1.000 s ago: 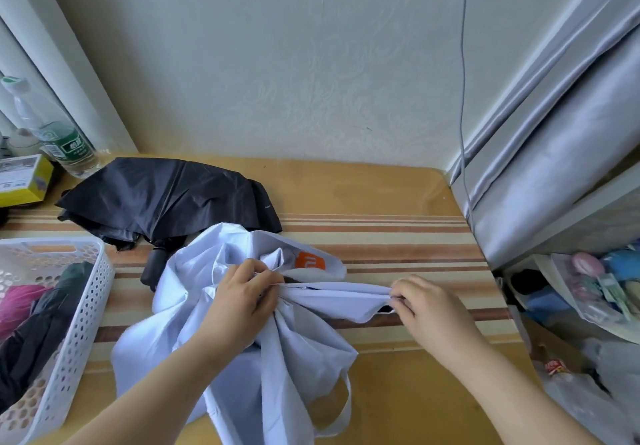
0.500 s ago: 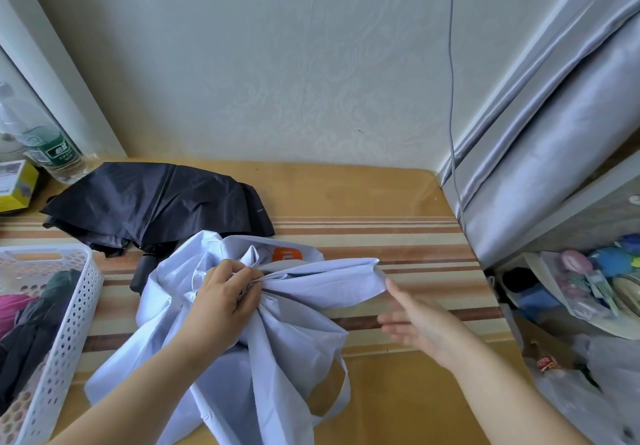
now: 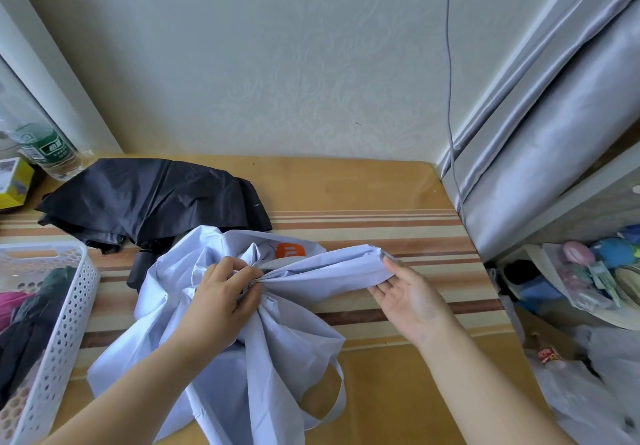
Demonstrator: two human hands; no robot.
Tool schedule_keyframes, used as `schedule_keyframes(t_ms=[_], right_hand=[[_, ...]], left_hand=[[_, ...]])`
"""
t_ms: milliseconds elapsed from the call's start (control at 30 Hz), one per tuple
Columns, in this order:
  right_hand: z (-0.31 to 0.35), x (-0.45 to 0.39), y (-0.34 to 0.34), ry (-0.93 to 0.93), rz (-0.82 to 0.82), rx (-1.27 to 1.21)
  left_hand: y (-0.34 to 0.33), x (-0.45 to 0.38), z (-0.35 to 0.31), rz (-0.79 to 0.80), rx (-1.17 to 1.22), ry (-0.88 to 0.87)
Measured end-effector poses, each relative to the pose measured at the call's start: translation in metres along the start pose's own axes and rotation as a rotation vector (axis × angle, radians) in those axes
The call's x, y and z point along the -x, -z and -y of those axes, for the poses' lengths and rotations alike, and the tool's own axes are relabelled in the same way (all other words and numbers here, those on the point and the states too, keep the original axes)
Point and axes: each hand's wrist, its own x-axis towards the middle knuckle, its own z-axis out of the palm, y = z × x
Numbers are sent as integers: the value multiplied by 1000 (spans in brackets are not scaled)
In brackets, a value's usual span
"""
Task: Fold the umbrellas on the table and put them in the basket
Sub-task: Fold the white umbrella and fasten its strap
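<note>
A wooden table with a striped cloth runner (image 3: pixel 398 233) fills the lower view, and every place here is given relative to the pale lavender fabric umbrella (image 3: pixel 221 333) lying crumpled at its middle. Behind that umbrella and touching its far edge lies a black fabric umbrella (image 3: pixel 149 195), collapsed but not neatly folded, its dark handle poking out toward the lavender cloth. To the left of the lavender umbrella stands a white perforated plastic basket (image 3: pixel 65 313), already holding dark and pink folded items. Farther left and behind are a clear plastic bottle with a green label (image 3: pixel 45 150) and a small yellow box (image 3: pixel 14 181). The left hand (image 3: pixel 221 302) sits on the umbrella's centre, fingers curled tight around a gathered bunch of cloth. From that grip one canopy panel stretches out to the right, its long axis running roughly sideways across the table. The right hand (image 3: pixel 408 292) is at the far tip of that panel, palm turned up and fingers loosely spread, touching the cloth edge from beneath without clearly pinching it. The right hand is therefore the nearer one for pulling this panel flat, which looks like the step in hand; the umbrella is not yet folded.
</note>
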Motion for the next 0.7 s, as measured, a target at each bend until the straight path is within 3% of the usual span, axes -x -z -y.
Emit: schedule_keyframes(t_ms=[100,267,433,700], right_hand=[[-2,2,1,-42,46,-68],[3,4,5,-170,125,19],[10,-3,9,-122,227,162],[21,1,1,-73,221,376]], left_hand=[[-4,-2,1,-14,-2,-26],[-7,-3,0,-35,-28,-83],[-7,-4,-1,-45,-56,-115],[-7,-3,-1,-31,-59,-121]])
